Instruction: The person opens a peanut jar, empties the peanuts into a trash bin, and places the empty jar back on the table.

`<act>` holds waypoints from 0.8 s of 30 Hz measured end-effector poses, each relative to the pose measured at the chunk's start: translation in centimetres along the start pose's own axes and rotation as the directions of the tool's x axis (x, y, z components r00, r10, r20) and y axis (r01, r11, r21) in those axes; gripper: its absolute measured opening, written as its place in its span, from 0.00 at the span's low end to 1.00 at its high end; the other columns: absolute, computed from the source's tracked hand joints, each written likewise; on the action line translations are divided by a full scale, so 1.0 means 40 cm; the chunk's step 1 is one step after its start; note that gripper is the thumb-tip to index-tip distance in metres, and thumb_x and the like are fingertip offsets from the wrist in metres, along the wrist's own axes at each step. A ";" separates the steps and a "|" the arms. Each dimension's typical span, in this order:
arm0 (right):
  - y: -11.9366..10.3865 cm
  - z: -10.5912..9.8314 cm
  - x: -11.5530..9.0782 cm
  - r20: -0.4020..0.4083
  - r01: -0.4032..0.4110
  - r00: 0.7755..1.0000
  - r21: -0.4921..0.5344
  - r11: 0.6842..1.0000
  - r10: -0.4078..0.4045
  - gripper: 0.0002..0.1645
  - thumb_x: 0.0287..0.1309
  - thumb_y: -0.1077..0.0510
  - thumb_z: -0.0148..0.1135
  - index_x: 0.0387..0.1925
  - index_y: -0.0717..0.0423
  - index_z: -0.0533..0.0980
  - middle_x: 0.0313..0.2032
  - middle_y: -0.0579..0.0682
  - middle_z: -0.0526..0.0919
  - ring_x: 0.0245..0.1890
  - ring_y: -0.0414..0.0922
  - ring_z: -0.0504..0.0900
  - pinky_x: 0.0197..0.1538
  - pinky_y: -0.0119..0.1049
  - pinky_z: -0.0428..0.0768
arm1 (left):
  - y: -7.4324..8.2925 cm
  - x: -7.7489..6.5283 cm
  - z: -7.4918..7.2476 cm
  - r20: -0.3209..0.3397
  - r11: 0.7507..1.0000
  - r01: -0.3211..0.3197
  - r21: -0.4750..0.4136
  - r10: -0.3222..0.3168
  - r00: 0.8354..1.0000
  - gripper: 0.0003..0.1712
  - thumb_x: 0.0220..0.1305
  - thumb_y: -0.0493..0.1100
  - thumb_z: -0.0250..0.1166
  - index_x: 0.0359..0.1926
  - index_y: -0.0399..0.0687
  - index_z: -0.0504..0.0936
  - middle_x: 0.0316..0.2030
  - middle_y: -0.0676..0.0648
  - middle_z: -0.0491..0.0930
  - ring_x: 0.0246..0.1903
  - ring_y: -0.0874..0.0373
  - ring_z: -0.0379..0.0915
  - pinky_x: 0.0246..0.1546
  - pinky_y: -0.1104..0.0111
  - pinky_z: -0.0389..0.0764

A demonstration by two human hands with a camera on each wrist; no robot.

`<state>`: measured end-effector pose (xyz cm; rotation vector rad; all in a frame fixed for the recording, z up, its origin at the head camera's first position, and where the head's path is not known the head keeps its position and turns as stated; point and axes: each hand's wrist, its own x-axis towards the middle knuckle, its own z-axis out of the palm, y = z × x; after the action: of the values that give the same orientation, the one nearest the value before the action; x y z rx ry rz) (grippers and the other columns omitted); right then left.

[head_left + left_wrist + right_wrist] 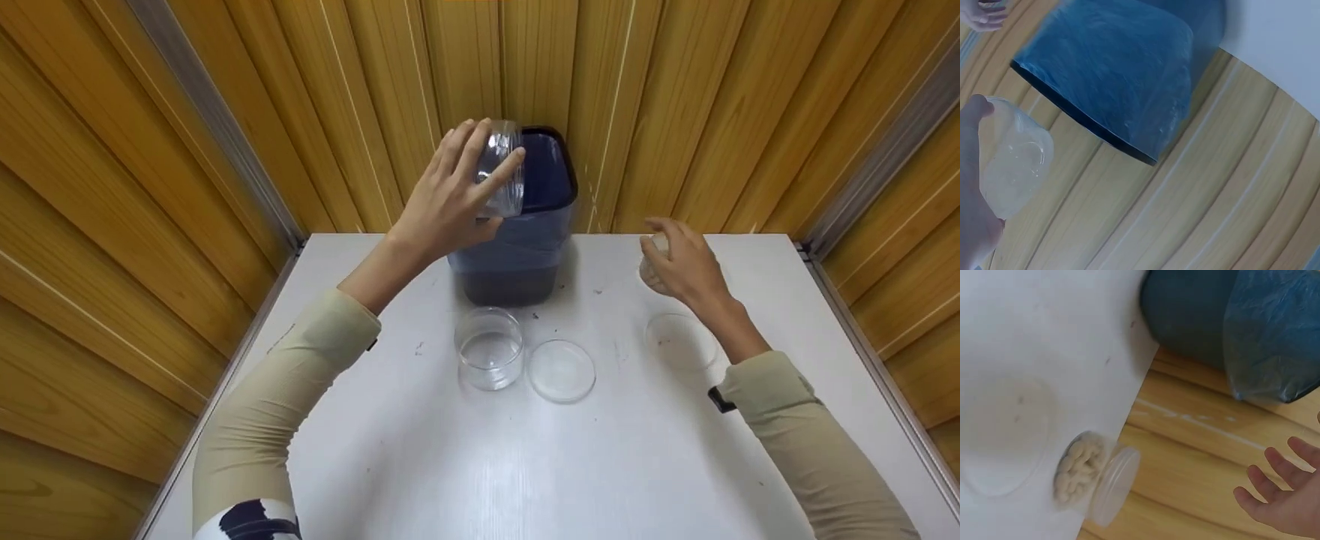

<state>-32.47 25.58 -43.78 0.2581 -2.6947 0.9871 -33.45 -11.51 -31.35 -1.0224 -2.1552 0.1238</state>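
Note:
Tipped on its side by the bin's rim is a clear jar (501, 169), gripped by my left hand (446, 195) with fingers and thumb round it. The left wrist view shows this jar (1019, 160) close up, between thumb and fingers. My right hand (684, 262) hovers at the back right over a small jar (652, 279). In the right wrist view its fingers (1283, 467) are spread and apart from that jar. The small jar has a translucent lid (1116, 486) and whitish pieces (1079, 467) inside.
A dark bin (510, 285) with a blue liner bag (544, 232) stands at the back against the wood-look wall (637, 112). Nearer me stand a clear round jar (489, 367) and a clear lid (561, 371). Another clear disc (681, 341) lies at right. Small dark specks dot the table.

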 end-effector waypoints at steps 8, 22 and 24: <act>0.075 -0.043 -0.096 -0.034 -0.070 0.997 -0.001 0.998 0.070 0.35 0.76 0.41 0.47 0.71 0.59 0.67 0.64 0.68 0.71 0.65 0.70 0.65 0.60 0.74 0.62 | 0.085 -0.020 0.005 -0.069 0.977 0.103 -0.186 -0.118 0.991 0.55 0.55 0.63 0.72 0.76 0.49 0.58 0.74 0.30 0.57 0.74 0.37 0.54 0.78 0.55 0.47; 0.140 -0.039 -0.197 -0.059 -0.143 0.988 -0.020 0.990 0.141 0.35 0.76 0.43 0.46 0.70 0.64 0.66 0.65 0.70 0.69 0.64 0.72 0.65 0.60 0.72 0.63 | 0.307 -0.047 0.164 -0.001 0.770 0.259 -0.582 -0.320 0.948 0.60 0.47 0.58 0.80 0.72 0.41 0.56 0.73 0.33 0.60 0.73 0.43 0.59 0.72 0.60 0.63; 0.148 -0.037 -0.211 -0.059 -0.156 0.986 -0.026 0.987 0.154 0.35 0.76 0.43 0.46 0.71 0.64 0.65 0.66 0.70 0.68 0.65 0.72 0.64 0.61 0.72 0.62 | 0.342 -0.049 0.198 -0.002 0.736 0.265 -0.623 -0.341 0.940 0.60 0.46 0.55 0.81 0.69 0.39 0.55 0.72 0.31 0.60 0.72 0.42 0.60 0.71 0.60 0.65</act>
<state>-25.68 31.65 -48.81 0.0139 -2.7085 0.9792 -29.16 -1.93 -43.35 -0.9591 -2.2629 -0.8386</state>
